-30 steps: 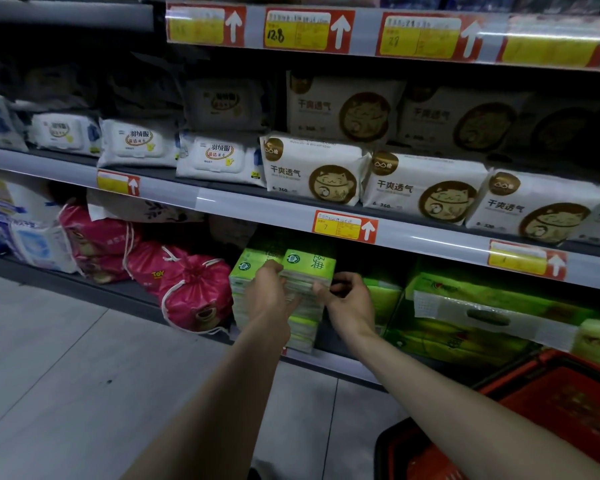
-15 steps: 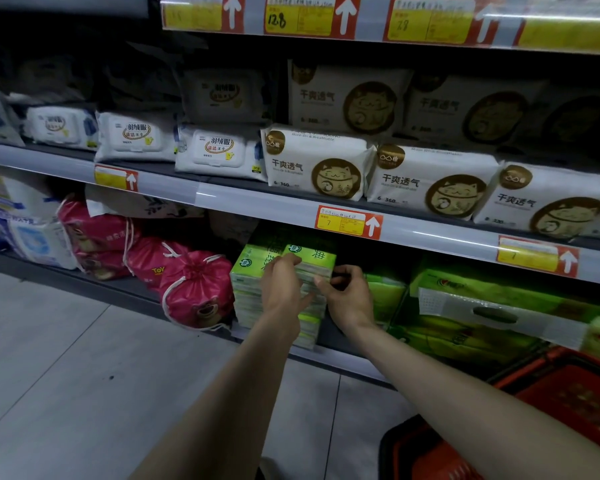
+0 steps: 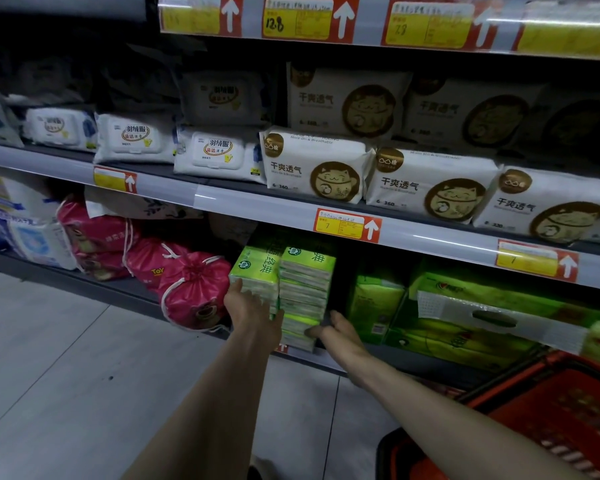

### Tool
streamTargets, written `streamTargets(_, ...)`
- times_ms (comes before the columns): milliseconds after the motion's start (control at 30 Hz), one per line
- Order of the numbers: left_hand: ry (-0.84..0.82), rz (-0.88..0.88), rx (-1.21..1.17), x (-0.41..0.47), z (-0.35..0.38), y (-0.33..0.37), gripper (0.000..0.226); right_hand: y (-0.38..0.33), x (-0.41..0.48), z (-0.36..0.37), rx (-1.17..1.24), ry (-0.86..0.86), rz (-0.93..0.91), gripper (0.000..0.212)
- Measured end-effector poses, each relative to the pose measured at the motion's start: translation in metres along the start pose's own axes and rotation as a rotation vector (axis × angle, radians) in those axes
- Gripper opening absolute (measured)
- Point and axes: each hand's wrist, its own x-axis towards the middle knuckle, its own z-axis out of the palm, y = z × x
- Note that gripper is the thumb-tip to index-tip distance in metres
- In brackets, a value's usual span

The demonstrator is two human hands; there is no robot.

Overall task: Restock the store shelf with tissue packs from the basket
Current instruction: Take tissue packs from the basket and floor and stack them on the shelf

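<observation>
Fingers [image 3: 239,294] straight, the left hand [image 3: 249,306] lay flat against the front of the left stack of green tissue packs [image 3: 255,275], holding nothing. The right hand [image 3: 342,334], likewise spread and empty, pressed the lower side of the right stack [image 3: 305,289]. Both stacks stood touching on the bottom shelf [image 3: 136,293], between pink drawstring bags [image 3: 191,292] and larger green packs [image 3: 374,303]. The red basket [image 3: 551,410] waited low at the person's right; I couldn't make out what it held. To me it looked like the squaring-up step, with placed packs being nudged into line. Next, I'd guess, would come a reach back to the basket and a firm grip on another pack.
</observation>
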Motion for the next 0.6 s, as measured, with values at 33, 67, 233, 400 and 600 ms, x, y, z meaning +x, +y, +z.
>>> streamTargets(33,-0.018,-0.004,-0.006,-0.001,0.001,0.001,0.069,-0.002,0.003,0.002,0.008,0.001,0.013,0.058)
streamTargets(67,-0.030,-0.009,-0.011,0.001,0.002,0.000,0.069,-0.002,0.007,0.006,0.013,0.010,0.022,0.060)
streamTargets(233,-0.050,-0.018,-0.040,0.011,0.014,-0.005,0.072,-0.003,0.011,0.017,0.062,0.010,0.023,0.071)
streamTargets(400,-0.034,-0.001,-0.035,0.015,0.026,-0.016,0.076,-0.007,0.005,0.016,0.090,-0.017,0.028,0.056)
streamTargets(600,0.123,0.102,0.140,0.031,0.011,-0.019,0.035,-0.008,-0.002,0.008,0.085,-0.076,0.030,0.068)
